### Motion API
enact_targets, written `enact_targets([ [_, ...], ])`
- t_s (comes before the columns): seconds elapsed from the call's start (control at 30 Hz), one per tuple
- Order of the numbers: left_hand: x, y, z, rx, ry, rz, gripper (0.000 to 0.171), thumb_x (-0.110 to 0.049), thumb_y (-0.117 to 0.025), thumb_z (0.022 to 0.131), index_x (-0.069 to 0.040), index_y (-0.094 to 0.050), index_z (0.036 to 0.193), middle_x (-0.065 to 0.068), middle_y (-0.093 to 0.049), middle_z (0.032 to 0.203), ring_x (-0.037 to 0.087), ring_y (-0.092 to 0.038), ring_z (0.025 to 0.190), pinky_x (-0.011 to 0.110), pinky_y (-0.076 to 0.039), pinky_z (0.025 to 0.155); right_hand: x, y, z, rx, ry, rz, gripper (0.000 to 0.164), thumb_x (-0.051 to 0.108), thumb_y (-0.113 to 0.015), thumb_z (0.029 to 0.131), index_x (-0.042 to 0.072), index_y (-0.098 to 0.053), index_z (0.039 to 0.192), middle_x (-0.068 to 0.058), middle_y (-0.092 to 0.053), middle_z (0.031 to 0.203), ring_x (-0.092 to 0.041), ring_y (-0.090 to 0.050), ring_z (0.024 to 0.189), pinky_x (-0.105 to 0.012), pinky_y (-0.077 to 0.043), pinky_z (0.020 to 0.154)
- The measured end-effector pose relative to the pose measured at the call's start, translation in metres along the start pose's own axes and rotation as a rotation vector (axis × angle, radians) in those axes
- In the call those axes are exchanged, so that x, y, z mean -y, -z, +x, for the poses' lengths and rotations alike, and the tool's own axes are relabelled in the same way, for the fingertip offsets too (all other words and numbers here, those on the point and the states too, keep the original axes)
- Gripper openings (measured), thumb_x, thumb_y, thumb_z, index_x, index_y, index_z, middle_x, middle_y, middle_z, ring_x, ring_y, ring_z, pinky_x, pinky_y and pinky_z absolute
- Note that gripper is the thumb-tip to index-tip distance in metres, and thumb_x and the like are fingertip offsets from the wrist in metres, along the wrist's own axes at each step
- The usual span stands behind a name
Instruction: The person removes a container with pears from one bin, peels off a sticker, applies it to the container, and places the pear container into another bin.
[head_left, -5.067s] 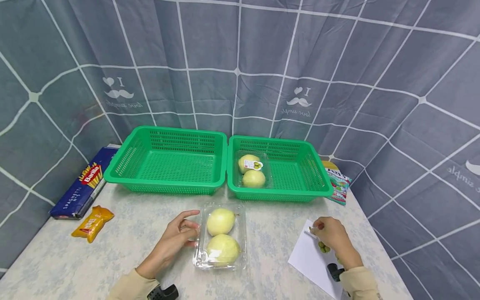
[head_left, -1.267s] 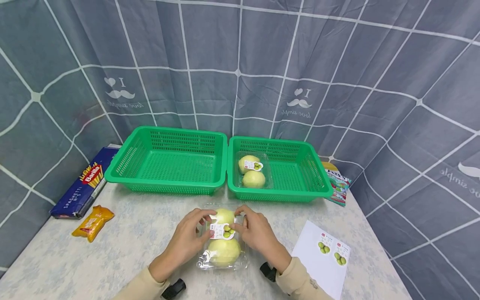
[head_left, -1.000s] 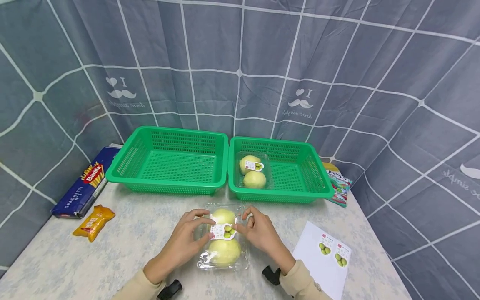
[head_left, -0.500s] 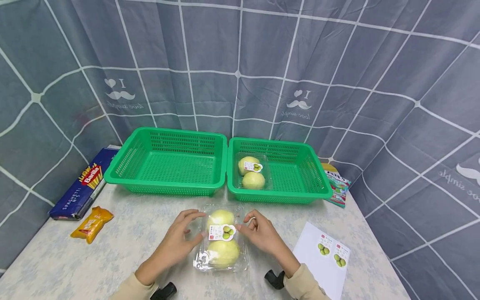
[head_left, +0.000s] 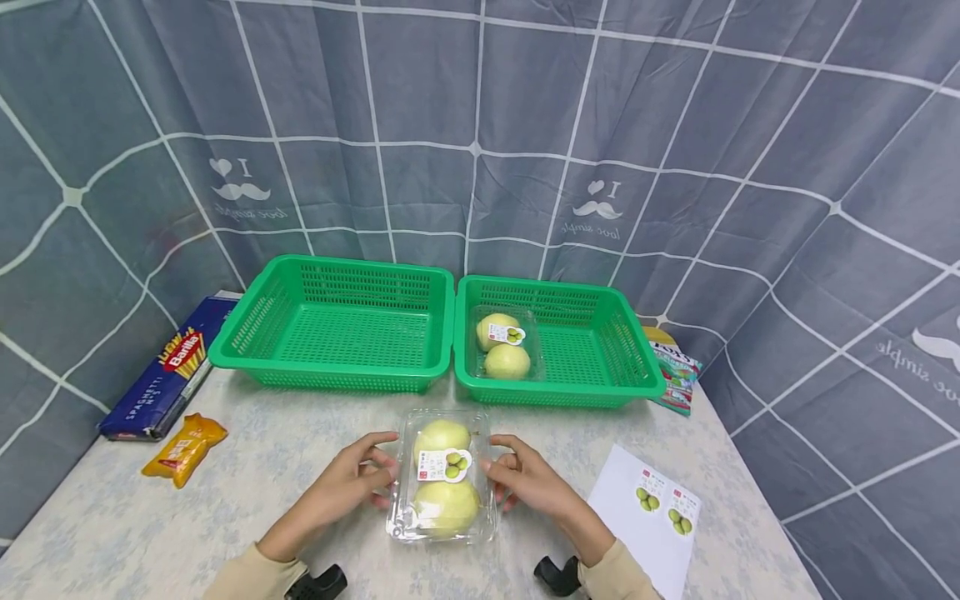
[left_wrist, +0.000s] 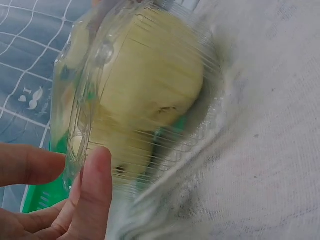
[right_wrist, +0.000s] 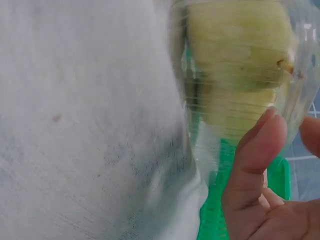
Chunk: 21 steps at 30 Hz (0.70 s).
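A clear plastic clamshell box [head_left: 442,546] with two pale yellow pears [head_left: 447,507] sits on the table in front of me. A white sticker [head_left: 444,466] printed with green fruit lies across its lid. My left hand [head_left: 347,483] holds the box's left edge, its thumb and forefinger at the rim in the left wrist view. On the opposite side, my right hand [head_left: 534,482] holds the right edge with curled fingers; its thumb [right_wrist: 265,137] shows against the clear wall. To the right, a white sticker sheet [head_left: 637,517] carries two more fruit stickers [head_left: 681,515].
Two green baskets stand behind: the left basket [head_left: 330,379], and the right basket [head_left: 577,396] with another stickered pear box [head_left: 507,362]. At left lie a blue spaghetti box [head_left: 168,367] and an orange packet [head_left: 185,450]. A colourful bag [head_left: 678,375] is beside the right basket.
My right hand has taken a sticker from the sheet to the box, and both hands have worked over it on the lid. Since then both have moved outward and down to the box's sides.
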<state>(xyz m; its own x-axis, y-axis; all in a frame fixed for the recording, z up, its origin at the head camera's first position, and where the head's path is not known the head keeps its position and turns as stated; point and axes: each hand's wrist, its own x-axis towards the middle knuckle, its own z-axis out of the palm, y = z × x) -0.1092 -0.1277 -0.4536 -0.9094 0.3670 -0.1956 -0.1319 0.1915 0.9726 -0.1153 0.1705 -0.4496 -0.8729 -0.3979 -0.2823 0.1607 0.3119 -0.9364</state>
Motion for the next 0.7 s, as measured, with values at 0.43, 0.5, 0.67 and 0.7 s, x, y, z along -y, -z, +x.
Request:
enact_targets([
  [0.43,-0.002,-0.005,0.006,-0.010,0.041,-0.028,0.063,-0.006,-0.060,0.097,0.004,-0.032,0.152,0.012,-0.057,0.103,0.016,-0.059,0.084,0.032,-0.062,0.068,0.002,0.004,-0.009,0.005,0.000,0.102,0.056,0.015,-0.052,0.104,0.000,-0.030,0.153,0.001,-0.058,0.084,-0.011,-0.057,0.069,-0.024,-0.052,0.062],
  [0.5,-0.003,-0.006,0.006,-0.008,0.038,-0.031,0.063,-0.006,-0.060,0.097,0.003,-0.032,0.152,0.011,-0.056,0.103,0.015,-0.059,0.084,0.031,-0.062,0.068,0.004,0.005,-0.011,0.007,0.005,0.102,0.056,0.015,-0.052,0.104,0.000,-0.029,0.153,0.002,-0.058,0.083,-0.010,-0.057,0.069,-0.024,-0.052,0.062],
  [0.67,-0.010,-0.008,0.005,-0.001,0.041,-0.043,0.064,-0.007,-0.061,0.096,0.002,-0.033,0.153,0.011,-0.055,0.104,0.014,-0.059,0.084,0.031,-0.062,0.070,0.008,0.008,-0.019,0.016,0.010,0.102,0.057,0.016,-0.051,0.104,0.000,-0.028,0.154,0.003,-0.058,0.084,-0.010,-0.058,0.071,-0.024,-0.053,0.065],
  [0.7,-0.011,-0.008,0.005,0.002,0.039,-0.045,0.064,-0.007,-0.061,0.096,0.001,-0.033,0.153,0.011,-0.055,0.104,0.014,-0.060,0.084,0.031,-0.062,0.070,0.009,0.008,-0.021,0.015,0.011,0.103,0.057,0.017,-0.051,0.104,0.001,-0.028,0.154,0.003,-0.058,0.084,-0.009,-0.059,0.072,-0.024,-0.053,0.065],
])
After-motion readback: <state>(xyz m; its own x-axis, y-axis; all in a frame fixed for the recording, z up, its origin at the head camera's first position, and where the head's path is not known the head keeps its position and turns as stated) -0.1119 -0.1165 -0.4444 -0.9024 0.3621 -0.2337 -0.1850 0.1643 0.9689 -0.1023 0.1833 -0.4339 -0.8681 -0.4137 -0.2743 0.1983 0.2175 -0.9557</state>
